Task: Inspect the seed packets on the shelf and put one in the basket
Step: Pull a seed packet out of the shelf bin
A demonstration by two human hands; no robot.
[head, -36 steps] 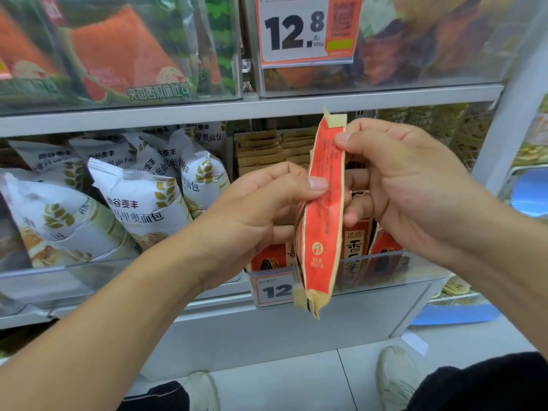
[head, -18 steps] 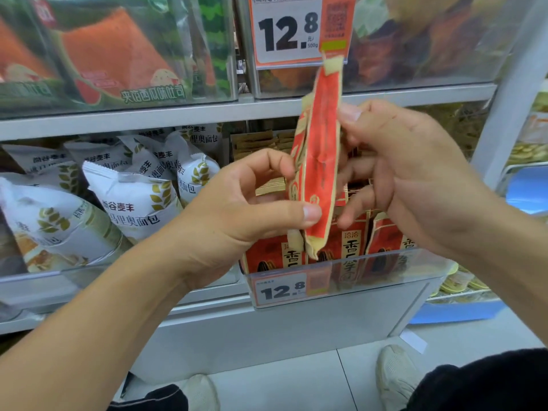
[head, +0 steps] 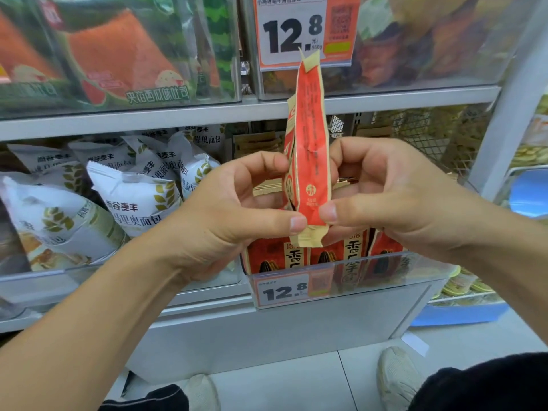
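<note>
A red and tan seed packet [head: 310,137] stands upright, edge-on to me, in front of the shelf. My left hand [head: 225,215] pinches its lower left side between thumb and fingers. My right hand [head: 394,197] grips its lower right side, thumb near the bottom seam. More red seed packets [head: 353,250] stand in a clear bin [head: 385,277] just behind and below my hands. No basket is in view.
White bread bags [head: 130,200] fill the bin to the left. Above sits a shelf [head: 178,114] with clear bins and a 12.8 price tag [head: 296,31]. A white upright post [head: 504,120] stands right. My shoes [head: 397,378] rest on the tiled floor.
The packet has risen from chest height to in front of the upper price tag. Both hands have slid down to its bottom end, the right one from the top edge.
</note>
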